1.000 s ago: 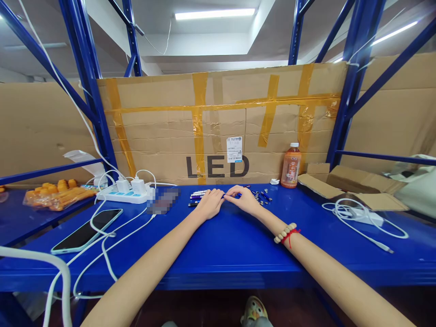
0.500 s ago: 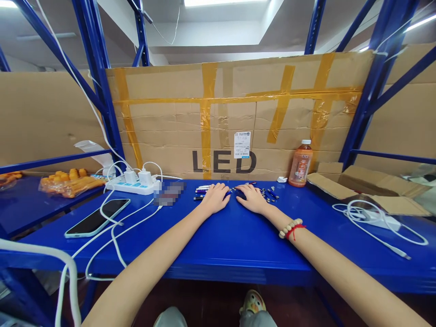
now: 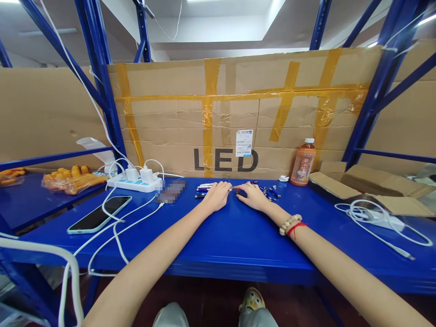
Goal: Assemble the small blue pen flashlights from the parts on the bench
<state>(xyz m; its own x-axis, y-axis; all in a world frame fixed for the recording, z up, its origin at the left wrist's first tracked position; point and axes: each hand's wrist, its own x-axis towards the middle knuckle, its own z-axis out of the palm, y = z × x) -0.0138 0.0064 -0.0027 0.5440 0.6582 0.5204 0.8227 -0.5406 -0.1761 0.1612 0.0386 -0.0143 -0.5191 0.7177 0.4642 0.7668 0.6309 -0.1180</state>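
Note:
Both my hands rest at the back of the blue table [image 3: 231,245], fingertips meeting. My left hand [image 3: 216,197] and my right hand [image 3: 251,198] pinch a small thin item [image 3: 233,187] between them; it is too small to name. Several small blue and silver cylinders [image 3: 203,189] lie just left of my left hand. A cluster of small keychain-like pieces [image 3: 270,193] lies just right of my right hand. A beaded bracelet with a red string [image 3: 290,224] is on my right wrist.
A taped cardboard sheet marked LED [image 3: 225,118] closes off the back. At the left are a power strip with chargers [image 3: 134,184], white cables and a phone [image 3: 98,214]. An orange drink bottle [image 3: 302,163], an open cardboard box [image 3: 368,186] and a coiled white cable [image 3: 374,218] are at the right.
Half a second ago both hands lay flat on the table; now their fingertips have come together on the small item. The camera has tilted slightly.

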